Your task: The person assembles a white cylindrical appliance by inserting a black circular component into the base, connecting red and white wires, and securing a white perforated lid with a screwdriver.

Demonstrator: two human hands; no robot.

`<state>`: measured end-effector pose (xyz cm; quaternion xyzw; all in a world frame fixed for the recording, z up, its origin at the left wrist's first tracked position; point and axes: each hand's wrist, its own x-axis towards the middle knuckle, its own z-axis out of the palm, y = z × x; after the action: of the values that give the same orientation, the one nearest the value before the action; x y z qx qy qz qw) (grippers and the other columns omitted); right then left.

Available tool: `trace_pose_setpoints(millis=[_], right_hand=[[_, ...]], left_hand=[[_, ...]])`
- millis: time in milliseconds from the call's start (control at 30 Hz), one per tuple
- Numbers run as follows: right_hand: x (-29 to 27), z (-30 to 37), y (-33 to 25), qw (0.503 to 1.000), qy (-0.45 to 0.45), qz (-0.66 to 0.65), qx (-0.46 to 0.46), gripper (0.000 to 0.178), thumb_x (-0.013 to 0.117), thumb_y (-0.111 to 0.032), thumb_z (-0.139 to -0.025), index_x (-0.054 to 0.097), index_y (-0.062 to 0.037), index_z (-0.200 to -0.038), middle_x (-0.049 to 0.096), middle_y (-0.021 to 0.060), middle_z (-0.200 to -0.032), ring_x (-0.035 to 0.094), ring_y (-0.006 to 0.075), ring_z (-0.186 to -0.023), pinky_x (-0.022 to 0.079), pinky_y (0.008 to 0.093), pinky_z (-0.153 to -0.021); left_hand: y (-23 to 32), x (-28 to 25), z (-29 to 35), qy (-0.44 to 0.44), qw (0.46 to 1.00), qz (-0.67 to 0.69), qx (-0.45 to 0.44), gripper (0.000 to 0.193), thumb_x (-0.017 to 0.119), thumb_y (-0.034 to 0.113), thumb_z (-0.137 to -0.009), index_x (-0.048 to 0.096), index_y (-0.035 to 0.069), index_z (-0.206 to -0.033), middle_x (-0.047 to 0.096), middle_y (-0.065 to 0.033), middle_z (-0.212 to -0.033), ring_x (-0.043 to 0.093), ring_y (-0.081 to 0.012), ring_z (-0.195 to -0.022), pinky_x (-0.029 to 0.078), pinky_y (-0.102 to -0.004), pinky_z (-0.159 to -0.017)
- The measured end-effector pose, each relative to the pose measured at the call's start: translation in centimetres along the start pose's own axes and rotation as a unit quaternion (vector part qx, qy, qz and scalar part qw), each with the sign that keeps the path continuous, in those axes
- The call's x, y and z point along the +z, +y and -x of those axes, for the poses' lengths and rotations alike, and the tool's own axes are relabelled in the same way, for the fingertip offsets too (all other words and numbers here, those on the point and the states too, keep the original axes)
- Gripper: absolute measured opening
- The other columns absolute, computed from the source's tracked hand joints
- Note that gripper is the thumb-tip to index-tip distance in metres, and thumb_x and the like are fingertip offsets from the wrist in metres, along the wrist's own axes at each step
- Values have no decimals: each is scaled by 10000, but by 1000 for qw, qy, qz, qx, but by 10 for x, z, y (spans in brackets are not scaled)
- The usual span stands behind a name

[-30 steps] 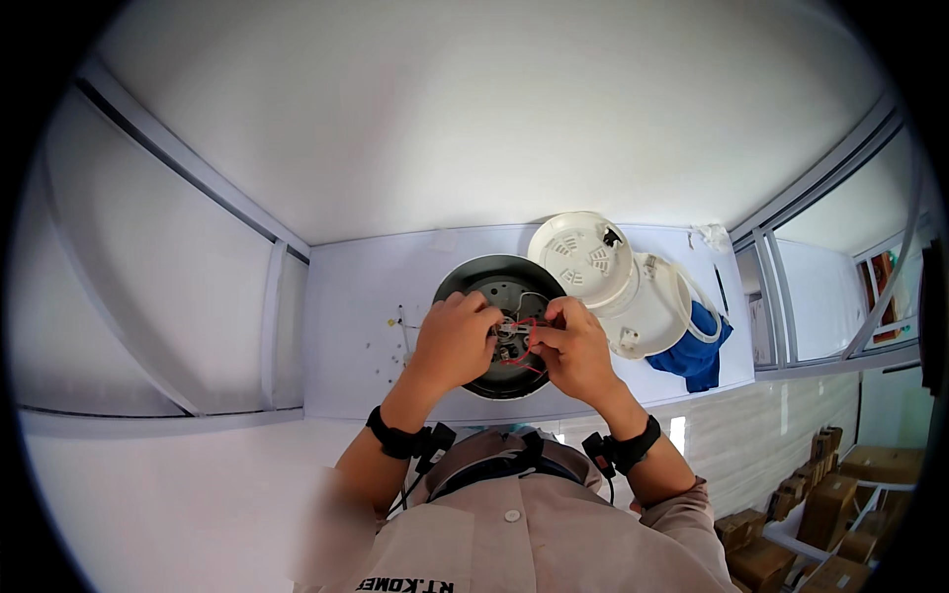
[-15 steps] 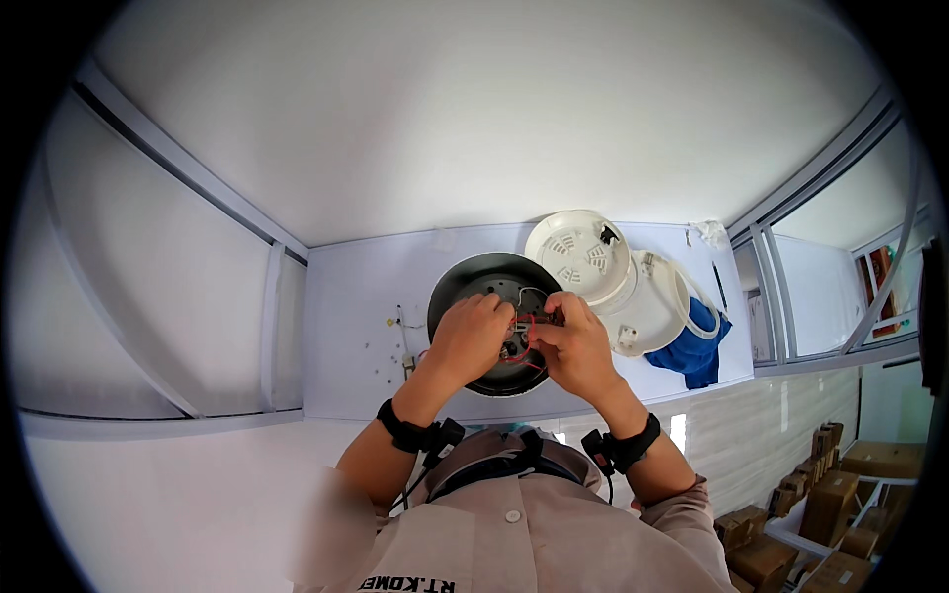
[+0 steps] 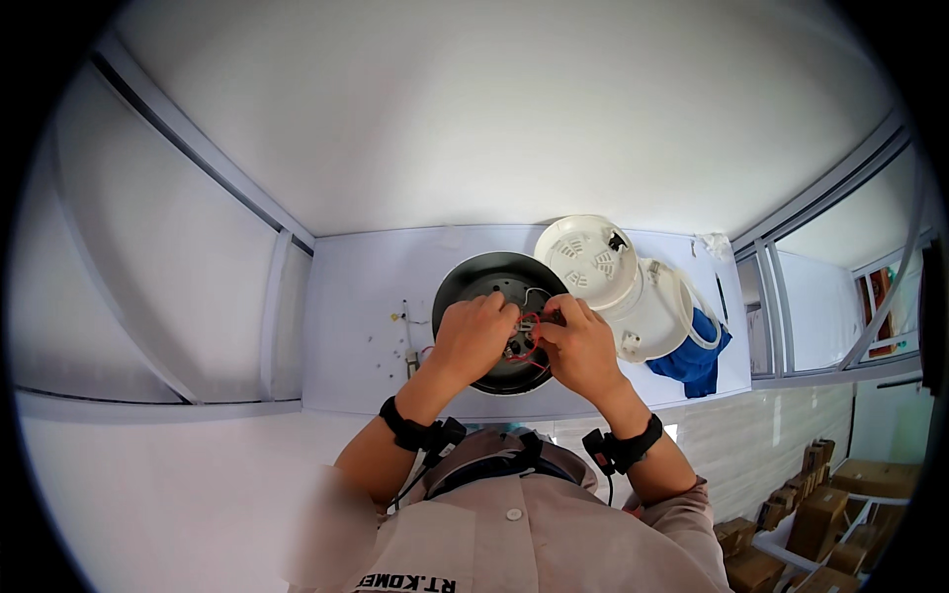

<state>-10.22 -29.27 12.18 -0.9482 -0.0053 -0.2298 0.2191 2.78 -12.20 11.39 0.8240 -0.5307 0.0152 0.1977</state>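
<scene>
Pot: on the white table, left of the pale covers; round, so no long axis I can pick out, its mouth facing up.
Left hand: fingers curled down and bunched inside the pot; from here I can't tell what, if anything, they grip.
Right hand: half curled, thumb right by the red wire; whether it is pinched, I can't tell.
Red wire: inside the pot, looped between the two hands; too bent for one long axis, though its lower stretch slants down toward the right.
Wiring step: both hands seem busy with the wires at the pot's middle; joining or freeing, I couldn't say.
Next move: to my eye it calls for a light fingertip pinch, one hand steadying, with slack left in the wire.
Loose parts: lying left of the pot, apart from it.
</scene>
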Motion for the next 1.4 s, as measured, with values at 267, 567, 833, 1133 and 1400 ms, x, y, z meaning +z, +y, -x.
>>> trace_pose_setpoints(millis=[267, 567, 833, 1133, 1400], right_hand=[[0, -3, 3, 1000, 5, 0, 5, 209, 809, 7, -712, 747, -123, -863, 652, 28, -1076, 667, 271, -901, 562, 408, -750], [2, -4, 1, 1000, -2, 4, 22, 190, 786, -13, -749, 738, -139, -882, 669, 8, -1029, 679, 277, -904, 562, 417, -751], [3, -7, -6, 999, -1, 8, 36, 192, 784, -25, -758, 723, -134, -902, 666, 6, -1017, 676, 283, -898, 554, 425, -742], [11, -2, -1, 999, 10, 10, 36, 150, 823, -116, -783, 714, -138, -883, 665, -19, -1024, 673, 261, -885, 548, 432, -691], [8, -2, -2, 999, 12, -13, 35, 187, 815, -59, -777, 725, -136, -923, 677, 1, -1036, 666, 285, -885, 550, 422, -728]], left_hand=[[-2, 2, 2, 23, 1000, -4, 13, 148, 781, 194, -890, 679, 100, -943, 611, -57, -880, 687, -278, -853, 540, -443, -680], [-3, 4, 4, 31, 999, -8, 12, 161, 787, 193, -873, 676, 92, -929, 592, -58, -877, 677, -271, -863, 541, -433, -673], [-3, 5, 5, 42, 999, -18, 8, 180, 793, 182, -856, 654, 79, -906, 582, -62, -883, 659, -270, -860, 537, -426, -677], [-4, 0, 7, 13, 1000, 5, -2, 148, 773, 161, -880, 661, 78, -927, 588, -63, -896, 662, -278, -881, 544, -435, -691], [-5, -2, 13, -1, 1000, 8, -19, 116, 755, 147, -903, 690, 99, -987, 608, -54, -942, 671, -281, -914, 553, -439, -721]])
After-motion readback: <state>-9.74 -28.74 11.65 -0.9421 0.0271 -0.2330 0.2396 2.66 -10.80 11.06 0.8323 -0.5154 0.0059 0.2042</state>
